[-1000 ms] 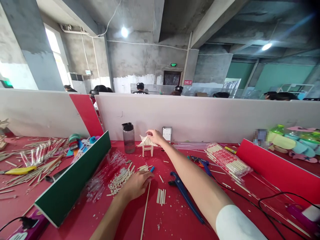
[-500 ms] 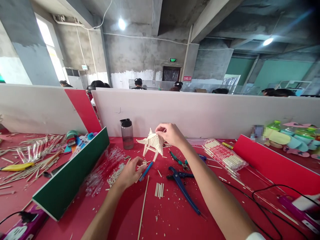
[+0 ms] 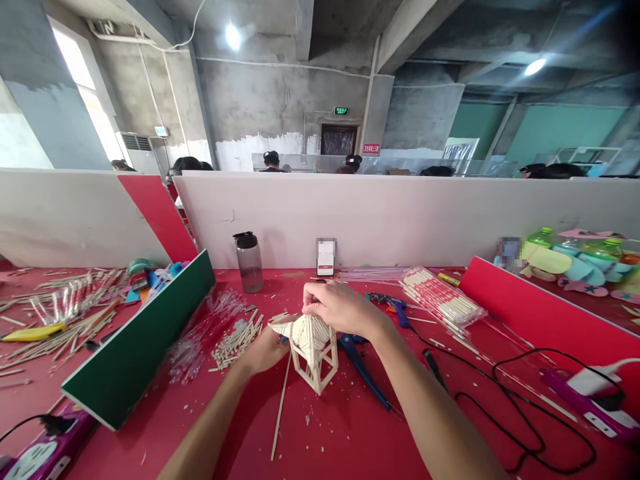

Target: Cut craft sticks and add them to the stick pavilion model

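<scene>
A small pavilion model (image 3: 314, 340) built of pale wooden sticks, with a ridged roof and an open post frame, is in front of me above the red table. My right hand (image 3: 340, 307) pinches the top of its roof. My left hand (image 3: 267, 348) is beside the roof's left corner, its fingertips hidden behind the model, so I cannot tell what they hold. A bit of blue shows by those fingers. Just left lies a pile of short cut sticks (image 3: 239, 341). One long thin stick (image 3: 281, 413) lies below the model. Blue-handled cutters (image 3: 367, 377) are partly behind my right hand.
A water bottle (image 3: 249, 261) and a phone (image 3: 326, 259) stand by the white partition (image 3: 400, 220). A glue gun (image 3: 395, 307) with a black cable (image 3: 530, 427) is at the right, near bagged sticks (image 3: 443, 293). Green (image 3: 145, 340) and red (image 3: 540, 313) boards flank the space.
My right hand has brought the pavilion model closer to me and turned it. The phone behind it now shows. My left hand has shifted slightly toward the model.
</scene>
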Action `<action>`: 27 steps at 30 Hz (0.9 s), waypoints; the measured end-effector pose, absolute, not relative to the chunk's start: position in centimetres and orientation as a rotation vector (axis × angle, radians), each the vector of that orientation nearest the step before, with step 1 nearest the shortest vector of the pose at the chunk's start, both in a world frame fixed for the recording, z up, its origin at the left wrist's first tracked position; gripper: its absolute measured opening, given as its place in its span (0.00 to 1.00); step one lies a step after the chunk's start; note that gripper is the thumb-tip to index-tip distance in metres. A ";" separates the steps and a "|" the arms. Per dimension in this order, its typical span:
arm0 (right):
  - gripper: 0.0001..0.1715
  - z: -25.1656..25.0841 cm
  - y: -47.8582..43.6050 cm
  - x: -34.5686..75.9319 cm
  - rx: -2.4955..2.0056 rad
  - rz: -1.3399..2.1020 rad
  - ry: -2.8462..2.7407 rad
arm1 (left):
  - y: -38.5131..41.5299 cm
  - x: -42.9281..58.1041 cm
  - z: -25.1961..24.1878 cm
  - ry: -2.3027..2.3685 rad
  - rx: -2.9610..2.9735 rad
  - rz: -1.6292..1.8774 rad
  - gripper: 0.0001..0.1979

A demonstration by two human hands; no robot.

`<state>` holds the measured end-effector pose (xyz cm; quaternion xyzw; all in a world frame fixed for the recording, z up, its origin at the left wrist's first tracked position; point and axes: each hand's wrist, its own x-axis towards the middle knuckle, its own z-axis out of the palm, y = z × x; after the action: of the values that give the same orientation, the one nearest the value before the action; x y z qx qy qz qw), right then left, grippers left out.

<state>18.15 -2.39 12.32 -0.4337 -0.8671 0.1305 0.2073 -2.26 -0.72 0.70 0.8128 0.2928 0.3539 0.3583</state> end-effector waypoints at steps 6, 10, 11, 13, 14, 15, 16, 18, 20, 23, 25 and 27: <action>0.03 12.0 -3.2 18.5 -1.125 0.402 -2.461 | -0.7 -1.7 -0.2 0.721 2.024 0.844 0.14; 0.02 11.6 -4.5 18.6 -1.060 0.417 -2.454 | -0.4 -1.6 -1.1 0.752 2.020 0.826 0.10; 0.02 11.6 -4.7 18.6 -1.047 0.417 -2.458 | -0.4 -1.6 -1.2 0.769 2.037 0.808 0.09; 0.02 11.6 -4.8 18.6 -1.035 0.423 -2.458 | -0.3 -1.5 -1.5 0.816 2.072 0.763 0.09; 0.02 11.7 -4.7 18.5 -1.034 0.431 -2.458 | -0.3 -1.5 -1.6 0.837 2.084 0.748 0.08; 0.03 11.7 -4.6 18.5 -1.035 0.440 -2.457 | -0.2 -1.4 -1.6 0.852 2.091 0.740 0.08; 0.03 11.8 -4.4 18.5 -1.038 0.451 -2.455 | -0.2 -1.4 -1.7 0.864 2.093 0.743 0.07; 0.03 11.8 -4.0 18.5 -1.044 0.478 -2.450 | -0.1 -1.4 -1.7 0.871 2.095 0.756 0.07; 0.03 11.7 -3.6 18.6 -1.044 0.515 -2.441 | 0.0 -1.5 -1.8 0.895 2.106 0.761 0.07; 0.03 11.5 -3.0 18.9 -1.059 0.583 -2.427 | 0.1 -1.6 -1.9 0.934 2.112 0.758 0.07; 0.03 11.3 -2.7 19.1 -1.062 0.615 -2.422 | 0.3 -1.6 -2.2 0.923 2.108 0.748 0.07; 0.03 11.3 -2.5 19.2 -1.045 0.629 -2.418 | 0.3 -1.7 -2.4 0.906 2.105 0.744 0.08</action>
<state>19.22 -2.53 11.26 -0.3770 -0.8719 0.2267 0.2152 -1.67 0.34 -2.41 0.8157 0.3510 0.2883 0.3581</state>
